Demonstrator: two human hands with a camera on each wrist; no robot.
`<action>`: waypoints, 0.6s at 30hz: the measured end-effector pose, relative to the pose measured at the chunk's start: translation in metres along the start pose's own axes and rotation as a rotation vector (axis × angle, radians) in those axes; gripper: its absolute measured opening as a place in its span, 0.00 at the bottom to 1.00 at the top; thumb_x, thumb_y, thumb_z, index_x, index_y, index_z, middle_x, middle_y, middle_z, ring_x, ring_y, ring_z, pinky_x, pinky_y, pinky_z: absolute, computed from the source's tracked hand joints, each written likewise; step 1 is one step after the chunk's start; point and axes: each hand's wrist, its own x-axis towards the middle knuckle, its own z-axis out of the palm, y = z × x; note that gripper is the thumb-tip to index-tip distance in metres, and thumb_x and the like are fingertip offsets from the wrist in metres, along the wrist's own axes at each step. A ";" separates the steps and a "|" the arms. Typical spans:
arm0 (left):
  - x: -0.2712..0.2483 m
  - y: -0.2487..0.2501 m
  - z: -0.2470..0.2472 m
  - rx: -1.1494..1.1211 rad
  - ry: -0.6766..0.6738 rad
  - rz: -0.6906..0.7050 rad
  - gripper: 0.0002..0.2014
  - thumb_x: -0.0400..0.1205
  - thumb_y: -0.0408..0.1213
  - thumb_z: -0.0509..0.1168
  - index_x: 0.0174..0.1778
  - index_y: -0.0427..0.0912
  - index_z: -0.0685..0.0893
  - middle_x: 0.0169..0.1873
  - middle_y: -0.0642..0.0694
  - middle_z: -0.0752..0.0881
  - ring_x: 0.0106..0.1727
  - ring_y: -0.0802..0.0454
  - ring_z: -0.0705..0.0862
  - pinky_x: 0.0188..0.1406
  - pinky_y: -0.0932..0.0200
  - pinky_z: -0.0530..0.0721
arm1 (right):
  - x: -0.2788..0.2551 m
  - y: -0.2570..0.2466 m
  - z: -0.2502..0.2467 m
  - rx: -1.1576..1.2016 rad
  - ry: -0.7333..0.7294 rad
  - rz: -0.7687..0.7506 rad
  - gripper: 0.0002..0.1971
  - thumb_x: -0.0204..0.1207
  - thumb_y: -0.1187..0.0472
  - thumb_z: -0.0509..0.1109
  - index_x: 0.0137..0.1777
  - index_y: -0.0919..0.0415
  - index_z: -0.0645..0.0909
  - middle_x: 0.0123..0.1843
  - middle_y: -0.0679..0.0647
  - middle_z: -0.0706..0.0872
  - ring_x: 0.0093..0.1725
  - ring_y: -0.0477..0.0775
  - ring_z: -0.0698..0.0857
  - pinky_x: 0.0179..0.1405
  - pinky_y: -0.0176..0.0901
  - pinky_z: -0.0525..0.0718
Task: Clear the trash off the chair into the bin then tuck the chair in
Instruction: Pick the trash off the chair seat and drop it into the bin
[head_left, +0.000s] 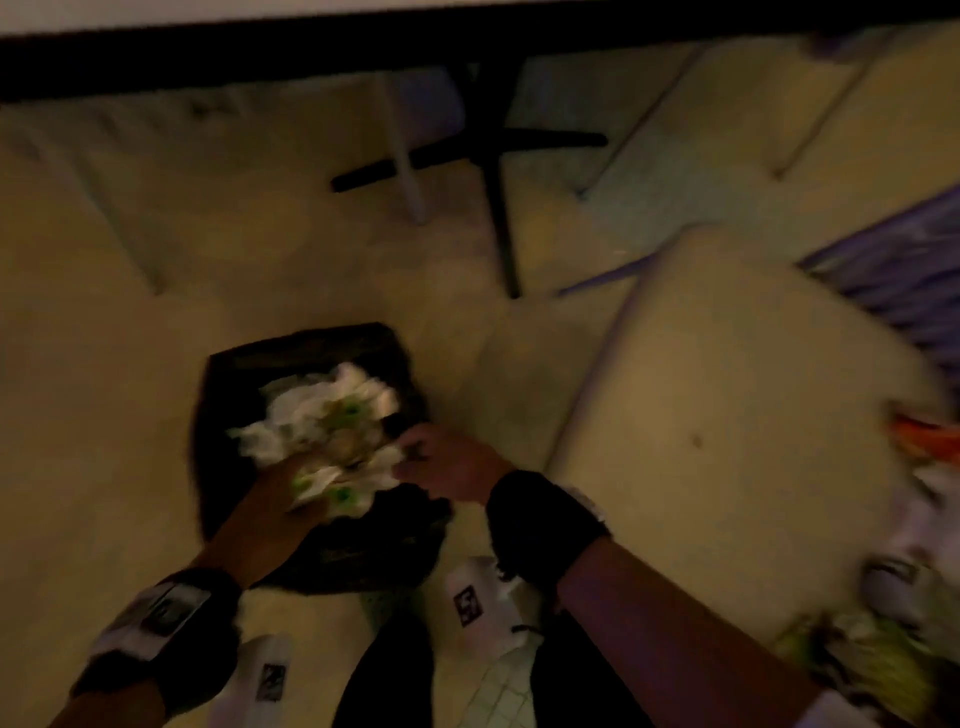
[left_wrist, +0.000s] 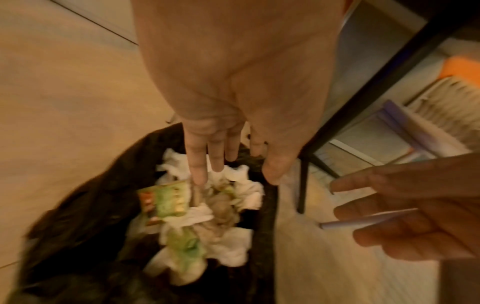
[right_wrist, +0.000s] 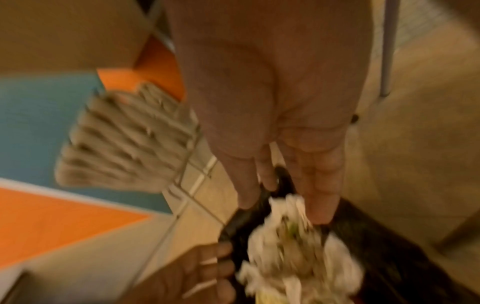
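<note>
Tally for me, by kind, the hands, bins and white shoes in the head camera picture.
Hands: 2, left hand and right hand
Bins: 1, the bin
White shoes: 2
Total: 5

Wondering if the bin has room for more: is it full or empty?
Nearly full. In the left wrist view crumpled white napkins and green wrappers pile up near the rim of the black-lined bin; its depth beneath is hidden.

All views downward, over bin (head_left: 311, 364)
</note>
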 end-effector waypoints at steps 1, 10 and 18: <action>0.004 0.012 0.010 0.008 -0.013 0.038 0.21 0.81 0.35 0.65 0.69 0.54 0.73 0.67 0.56 0.82 0.68 0.60 0.80 0.62 0.64 0.80 | -0.019 0.005 -0.022 0.113 0.014 0.024 0.23 0.80 0.59 0.67 0.73 0.64 0.69 0.57 0.62 0.80 0.50 0.57 0.82 0.48 0.48 0.78; 0.028 0.226 0.187 0.369 -0.133 0.352 0.18 0.78 0.27 0.67 0.63 0.40 0.77 0.60 0.40 0.81 0.58 0.48 0.79 0.59 0.55 0.74 | -0.241 0.183 -0.257 0.020 1.022 0.124 0.16 0.69 0.68 0.74 0.58 0.66 0.82 0.50 0.60 0.82 0.48 0.59 0.83 0.50 0.42 0.77; 0.048 0.348 0.424 0.796 -0.314 0.742 0.24 0.79 0.35 0.65 0.72 0.47 0.71 0.70 0.45 0.73 0.68 0.43 0.74 0.68 0.49 0.74 | -0.329 0.330 -0.326 0.145 0.941 0.548 0.41 0.67 0.60 0.79 0.78 0.62 0.63 0.77 0.68 0.70 0.76 0.67 0.69 0.74 0.55 0.70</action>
